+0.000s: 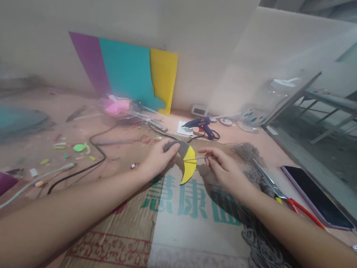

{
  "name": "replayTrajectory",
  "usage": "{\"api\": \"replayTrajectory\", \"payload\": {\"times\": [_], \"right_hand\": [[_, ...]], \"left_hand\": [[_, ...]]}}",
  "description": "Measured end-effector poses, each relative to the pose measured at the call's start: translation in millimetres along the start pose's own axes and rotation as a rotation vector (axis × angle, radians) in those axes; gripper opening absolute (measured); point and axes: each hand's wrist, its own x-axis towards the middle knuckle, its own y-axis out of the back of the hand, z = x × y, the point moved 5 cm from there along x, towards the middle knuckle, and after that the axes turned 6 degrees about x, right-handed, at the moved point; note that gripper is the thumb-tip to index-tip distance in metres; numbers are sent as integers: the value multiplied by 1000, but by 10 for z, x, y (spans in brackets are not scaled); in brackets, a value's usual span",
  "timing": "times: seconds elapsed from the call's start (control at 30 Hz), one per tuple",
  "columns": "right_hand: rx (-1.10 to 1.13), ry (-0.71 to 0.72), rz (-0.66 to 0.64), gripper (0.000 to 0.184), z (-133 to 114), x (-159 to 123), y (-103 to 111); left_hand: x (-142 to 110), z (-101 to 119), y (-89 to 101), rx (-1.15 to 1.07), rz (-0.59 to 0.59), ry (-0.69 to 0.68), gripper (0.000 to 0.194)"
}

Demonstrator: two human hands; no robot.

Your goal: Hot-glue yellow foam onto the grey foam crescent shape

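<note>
Clamped with left grip (pixel 160 155) on gray-wrapped end of yellow crescent (pixel 189 166), held above printed cardboard (pixel 175 235). Pinching gray strand (pixel 200 158) with right grip (pixel 222 167), just right of crescent. Lying beyond on tabletop (pixel 55 105): glue gun (pixel 198 123).

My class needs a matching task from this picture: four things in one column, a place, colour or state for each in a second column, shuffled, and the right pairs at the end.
Things
1. Crescent
2. Grey strand
3. Glue gun
4. Scissors

Descriptions
A. Dark blue body, tip pointing left
B. Held in the left hand, partly bright yellow
C. Red handles
D. Stretched to the fingers of the right hand

Pairs
1-B, 2-D, 3-A, 4-C
</note>
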Motion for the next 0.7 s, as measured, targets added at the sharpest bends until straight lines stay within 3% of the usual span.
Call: {"api": "replayTrajectory", "payload": {"times": [0.17,0.4,0.5,0.57,0.7], "right_hand": [[-264,180,-8,17,-132,13,85],[-378,336,23,14,-30,68,62],[-285,217,72,12,-6,71,107],[-180,91,88,29,-27,45,123],[289,-188,-53,50,-8,-21,-39]], "left_hand": [[-16,54,-6,45,-14,-10,23],[-14,21,7,115,-12,-37,22],[-12,15,11,139,-19,-51,23],[-17,25,19,156,-12,-64,23],[-33,46,27,167,9,-81,24]]}}
